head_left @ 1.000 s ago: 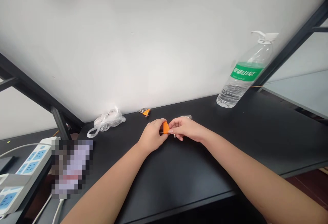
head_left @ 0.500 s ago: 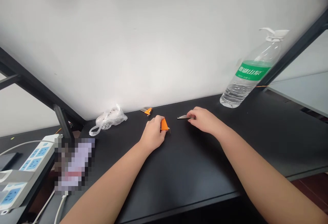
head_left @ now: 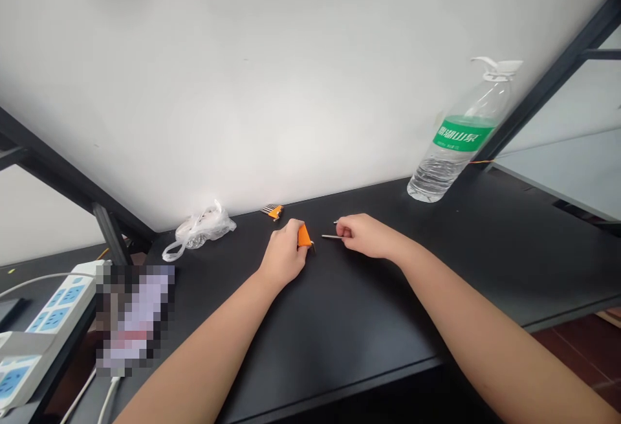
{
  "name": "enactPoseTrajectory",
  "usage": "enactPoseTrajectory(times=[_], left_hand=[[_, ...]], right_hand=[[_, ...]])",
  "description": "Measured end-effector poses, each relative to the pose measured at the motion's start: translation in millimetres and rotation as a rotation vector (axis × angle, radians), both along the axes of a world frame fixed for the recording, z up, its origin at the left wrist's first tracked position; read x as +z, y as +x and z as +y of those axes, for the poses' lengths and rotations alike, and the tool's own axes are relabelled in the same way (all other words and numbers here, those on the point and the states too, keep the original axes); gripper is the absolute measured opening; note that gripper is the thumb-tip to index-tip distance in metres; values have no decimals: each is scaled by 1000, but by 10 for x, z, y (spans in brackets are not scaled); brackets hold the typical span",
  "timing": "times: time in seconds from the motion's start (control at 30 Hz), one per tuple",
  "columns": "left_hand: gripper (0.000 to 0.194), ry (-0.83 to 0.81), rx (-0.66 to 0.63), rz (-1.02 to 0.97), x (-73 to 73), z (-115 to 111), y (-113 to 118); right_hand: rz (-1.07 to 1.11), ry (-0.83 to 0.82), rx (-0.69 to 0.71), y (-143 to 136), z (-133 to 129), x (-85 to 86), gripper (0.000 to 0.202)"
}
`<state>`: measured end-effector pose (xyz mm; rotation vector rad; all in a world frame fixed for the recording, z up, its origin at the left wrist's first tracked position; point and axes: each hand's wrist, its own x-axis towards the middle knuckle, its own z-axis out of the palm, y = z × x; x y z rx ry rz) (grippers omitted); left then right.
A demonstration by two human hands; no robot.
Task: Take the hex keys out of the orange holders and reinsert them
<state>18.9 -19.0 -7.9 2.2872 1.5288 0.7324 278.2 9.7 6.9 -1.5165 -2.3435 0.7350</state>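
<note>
My left hand [head_left: 284,254] is closed round an orange hex key holder [head_left: 304,236], and a short bent key end sticks out at its right side. Between the fingertips of my right hand [head_left: 363,235] is a thin metal hex key [head_left: 331,237], pointing left toward the holder with a gap between them. Just behind those fingers shows the tip of another metal piece [head_left: 336,222], mostly hidden by the hand. Farther back, near the wall, lies a second orange holder [head_left: 275,212] with several metal keys in it.
A large water bottle [head_left: 451,139] stands at the back right of the black table [head_left: 330,346]. At the left are a clear plastic bag [head_left: 206,226], a blurred-out purple item [head_left: 140,314] with a cable, and a white power strip [head_left: 53,327]. Black metal frame bars rise on both sides.
My right hand has come left and slightly nearer, bringing a single key toward the holder; the other metal piece stays behind it. My left hand keeps its hold. The view has shifted a little.
</note>
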Motion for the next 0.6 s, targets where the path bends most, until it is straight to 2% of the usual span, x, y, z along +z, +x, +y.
enactPoseTrajectory(times=[0.2,0.43,0.6], left_hand=[[40,-22,-5,-20,28,-7,-2],[40,29,18,-8,19,-25,6],[39,65,-13,-3,19,-26,19]], right_hand=[[238,10,106,-86,-72,122,19],[248,73,166,-97,-102,140,24],[239,149,191,-99,-126,146,26]])
